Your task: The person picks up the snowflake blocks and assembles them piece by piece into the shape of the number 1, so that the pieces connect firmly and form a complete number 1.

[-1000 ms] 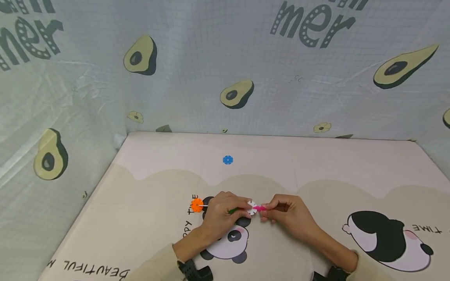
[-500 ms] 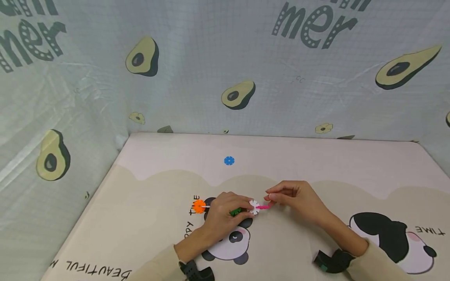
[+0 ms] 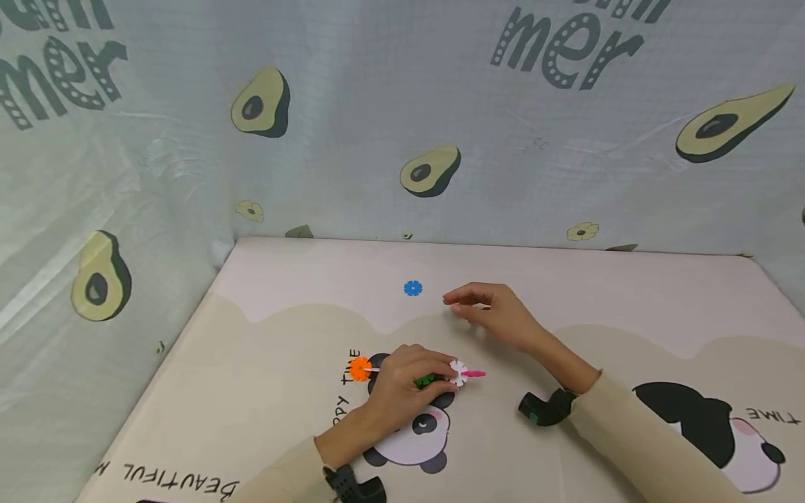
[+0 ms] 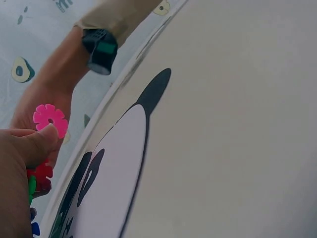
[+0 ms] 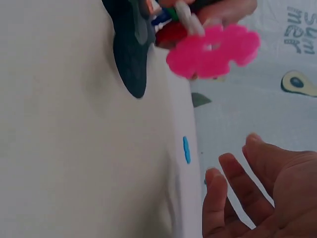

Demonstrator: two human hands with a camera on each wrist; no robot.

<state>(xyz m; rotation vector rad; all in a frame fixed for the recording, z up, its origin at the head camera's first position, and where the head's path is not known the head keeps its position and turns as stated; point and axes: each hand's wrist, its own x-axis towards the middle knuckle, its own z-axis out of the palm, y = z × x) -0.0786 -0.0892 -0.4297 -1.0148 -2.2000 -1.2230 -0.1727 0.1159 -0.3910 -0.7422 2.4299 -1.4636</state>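
Note:
My left hand pinches a chain of interlocking plastic snowflake discs. At its left end shows an orange disc; a green disc peeks between the fingers. Past the fingertips, a white disc joins a pink disc, which the head view sees edge-on. The left wrist view also shows a red disc in the chain; the middle is hidden by the hand. My right hand is raised above the far part of the table, fingers relaxed and holding nothing. Left of its fingertips lies a loose blue disc.
The table cover has printed panda and dog drawings and lettering. Behind it rises a pale sheet with avocado prints, meeting the table's far edge. Each wrist wears a dark camera.
My right hand has let go of the pink disc and moved up and away, toward the blue disc. The left hand keeps its hold on the chain, almost in place.

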